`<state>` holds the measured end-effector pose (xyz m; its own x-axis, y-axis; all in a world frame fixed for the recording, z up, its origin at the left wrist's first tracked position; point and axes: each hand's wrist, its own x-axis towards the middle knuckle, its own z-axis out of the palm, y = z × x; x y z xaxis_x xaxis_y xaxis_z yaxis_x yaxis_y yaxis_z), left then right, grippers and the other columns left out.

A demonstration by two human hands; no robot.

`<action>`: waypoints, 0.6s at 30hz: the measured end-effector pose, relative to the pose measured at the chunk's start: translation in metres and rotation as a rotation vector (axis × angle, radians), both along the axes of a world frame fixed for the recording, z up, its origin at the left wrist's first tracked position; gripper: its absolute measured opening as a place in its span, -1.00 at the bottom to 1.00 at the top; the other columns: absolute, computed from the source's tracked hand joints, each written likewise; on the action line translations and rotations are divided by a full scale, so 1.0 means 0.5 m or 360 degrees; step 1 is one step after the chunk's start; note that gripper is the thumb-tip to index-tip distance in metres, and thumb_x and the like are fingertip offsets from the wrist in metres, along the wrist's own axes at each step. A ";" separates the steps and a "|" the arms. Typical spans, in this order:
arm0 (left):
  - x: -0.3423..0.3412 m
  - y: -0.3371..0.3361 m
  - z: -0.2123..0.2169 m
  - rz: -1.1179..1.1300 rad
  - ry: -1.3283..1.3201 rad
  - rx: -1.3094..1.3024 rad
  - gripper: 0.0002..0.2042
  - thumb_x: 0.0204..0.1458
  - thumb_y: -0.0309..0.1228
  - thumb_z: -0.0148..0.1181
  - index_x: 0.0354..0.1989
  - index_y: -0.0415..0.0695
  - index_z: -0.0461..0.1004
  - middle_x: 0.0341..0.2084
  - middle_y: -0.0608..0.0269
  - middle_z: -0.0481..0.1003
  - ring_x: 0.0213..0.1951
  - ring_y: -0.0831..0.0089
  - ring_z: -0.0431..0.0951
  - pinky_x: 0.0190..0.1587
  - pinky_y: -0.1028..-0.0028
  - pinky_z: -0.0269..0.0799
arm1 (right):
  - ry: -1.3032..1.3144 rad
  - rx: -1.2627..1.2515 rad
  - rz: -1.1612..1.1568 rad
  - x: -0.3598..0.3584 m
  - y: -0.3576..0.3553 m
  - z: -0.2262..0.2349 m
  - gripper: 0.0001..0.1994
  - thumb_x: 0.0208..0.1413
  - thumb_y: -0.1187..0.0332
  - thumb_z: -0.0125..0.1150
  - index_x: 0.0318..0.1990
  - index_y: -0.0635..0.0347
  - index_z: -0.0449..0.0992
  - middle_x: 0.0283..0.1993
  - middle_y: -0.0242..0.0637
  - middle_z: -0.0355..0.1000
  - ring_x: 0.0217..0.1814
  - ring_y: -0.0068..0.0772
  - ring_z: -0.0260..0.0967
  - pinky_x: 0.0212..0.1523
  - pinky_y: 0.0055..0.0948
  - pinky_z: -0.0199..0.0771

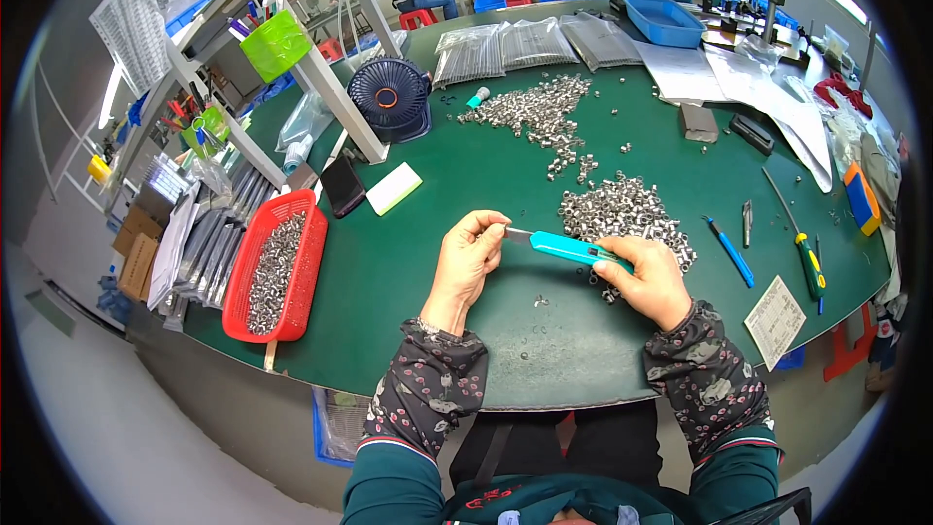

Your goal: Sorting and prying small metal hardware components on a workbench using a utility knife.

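Observation:
Over the green table, my right hand (649, 280) is closed around the handle of a teal utility knife (569, 248). The knife's blade (518, 234) is out and points left, toward my other hand. My left hand (468, 264) has thumb and fingers pinched together at the blade's tip; whatever sits between them is too small to make out. Just beyond the knife lies a heap of small shiny metal rings (622, 209). A few tiny metal bits (540, 301) rest on the table below the knife.
Left stands a red basket (309, 282) of small metal parts, near a phone (342, 186), a pad (394, 189) and a fan (389, 97). A second metal heap (535, 117) lies farther back. Right are a blue pen-like tool (729, 251), a screwdriver (809, 264) and a card (775, 322).

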<state>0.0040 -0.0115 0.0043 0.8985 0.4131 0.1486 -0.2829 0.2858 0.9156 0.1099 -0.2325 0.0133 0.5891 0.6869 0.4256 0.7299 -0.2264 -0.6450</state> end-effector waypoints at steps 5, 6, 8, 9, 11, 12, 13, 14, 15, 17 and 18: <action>-0.002 0.006 0.001 -0.0030 0.0108 -0.0018 -0.87 0.05 -0.45 0.06 -0.29 -0.25 0.40 -0.56 0.36 0.34 -0.69 0.77 0.12 -0.72 0.76 -0.03 | -0.0285 -0.0008 -0.0102 -0.012 0.000 0.013 -0.74 -0.09 0.20 0.17 -0.25 0.10 0.48 -0.55 -0.29 0.32 -0.53 -0.22 0.33 -0.52 -0.30 0.29; -0.002 0.005 0.002 -0.0030 0.0107 -0.0019 -0.87 0.05 -0.45 0.06 -0.29 -0.25 0.40 -0.56 0.36 0.34 -0.69 0.77 0.12 -0.72 0.76 -0.03 | -0.0363 -0.0017 -0.0126 -0.013 -0.002 0.015 -0.74 -0.11 0.22 0.18 -0.25 0.09 0.47 -0.56 -0.29 0.28 -0.55 -0.23 0.31 -0.55 -0.30 0.27; -0.002 0.004 0.003 -0.0049 0.0145 -0.0099 -0.87 0.06 -0.44 0.05 -0.29 -0.25 0.39 -0.55 0.36 0.35 -0.68 0.76 0.13 -0.73 0.77 -0.03 | -0.0496 0.0029 -0.0138 -0.012 0.000 0.014 -0.74 -0.14 0.26 0.21 -0.25 0.09 0.45 -0.56 -0.30 0.27 -0.55 -0.24 0.30 -0.56 -0.32 0.26; -0.003 0.004 0.002 -0.0044 0.0141 -0.0099 -0.87 0.06 -0.44 0.05 -0.29 -0.25 0.39 -0.55 0.36 0.35 -0.68 0.76 0.13 -0.73 0.77 -0.03 | -0.0627 0.0080 -0.0145 -0.011 0.002 0.015 -0.73 -0.17 0.30 0.24 -0.26 0.10 0.44 -0.56 -0.30 0.25 -0.55 -0.25 0.29 -0.57 -0.33 0.25; -0.004 0.004 0.000 -0.0096 0.0077 -0.0289 -0.86 0.06 -0.43 0.04 -0.30 -0.25 0.39 -0.52 0.35 0.34 -0.66 0.75 0.14 -0.74 0.78 -0.02 | -0.0667 0.0171 -0.0208 -0.009 0.004 0.018 -0.72 -0.20 0.34 0.26 -0.25 0.11 0.43 -0.55 -0.30 0.25 -0.54 -0.25 0.28 -0.57 -0.34 0.25; -0.004 0.005 0.000 -0.0092 0.0073 -0.0290 -0.86 0.06 -0.43 0.04 -0.30 -0.25 0.39 -0.52 0.35 0.34 -0.66 0.75 0.14 -0.74 0.78 -0.02 | -0.0703 0.0259 -0.0277 -0.008 0.004 0.020 -0.70 -0.23 0.38 0.27 -0.25 0.12 0.42 -0.55 -0.30 0.24 -0.54 -0.25 0.27 -0.57 -0.35 0.24; -0.003 0.006 0.000 -0.0088 0.0060 -0.0362 -0.86 0.07 -0.41 0.03 -0.29 -0.24 0.39 -0.51 0.34 0.34 -0.66 0.74 0.14 -0.74 0.78 -0.02 | -0.0745 0.0335 -0.0313 -0.006 0.005 0.022 -0.68 -0.25 0.41 0.28 -0.24 0.14 0.41 -0.54 -0.28 0.24 -0.54 -0.25 0.26 -0.55 -0.35 0.24; -0.003 0.007 0.001 -0.0084 0.0047 -0.0434 -0.85 0.08 -0.40 0.02 -0.29 -0.24 0.39 -0.50 0.33 0.34 -0.65 0.74 0.14 -0.74 0.78 -0.02 | -0.0789 0.0329 -0.0341 -0.009 0.006 0.025 -0.67 -0.26 0.42 0.28 -0.23 0.14 0.42 -0.54 -0.29 0.24 -0.54 -0.26 0.25 -0.55 -0.36 0.24; -0.003 0.010 -0.001 -0.0079 0.0045 -0.0436 -0.85 0.08 -0.40 0.02 -0.29 -0.24 0.39 -0.50 0.33 0.34 -0.65 0.74 0.14 -0.74 0.78 -0.02 | -0.0831 0.0323 -0.0368 -0.013 0.007 0.026 -0.65 -0.27 0.42 0.28 -0.21 0.13 0.42 -0.53 -0.30 0.25 -0.53 -0.28 0.25 -0.55 -0.37 0.25; -0.002 0.015 -0.005 -0.0097 0.0018 -0.0575 -0.84 0.09 -0.39 0.00 -0.30 -0.24 0.38 -0.49 0.31 0.33 -0.65 0.72 0.15 -0.74 0.77 -0.03 | -0.0905 0.0193 -0.0314 -0.021 0.015 0.028 -0.64 -0.29 0.44 0.27 -0.20 0.12 0.43 -0.53 -0.32 0.25 -0.52 -0.31 0.24 -0.55 -0.39 0.25; -0.003 0.016 -0.004 -0.0096 0.0018 -0.0576 -0.84 0.09 -0.39 0.00 -0.30 -0.24 0.38 -0.49 0.31 0.33 -0.65 0.72 0.15 -0.74 0.77 -0.03 | -0.0976 0.0062 -0.0267 -0.025 0.017 0.029 -0.63 -0.30 0.46 0.27 -0.19 0.10 0.44 -0.52 -0.33 0.25 -0.52 -0.34 0.24 -0.56 -0.40 0.25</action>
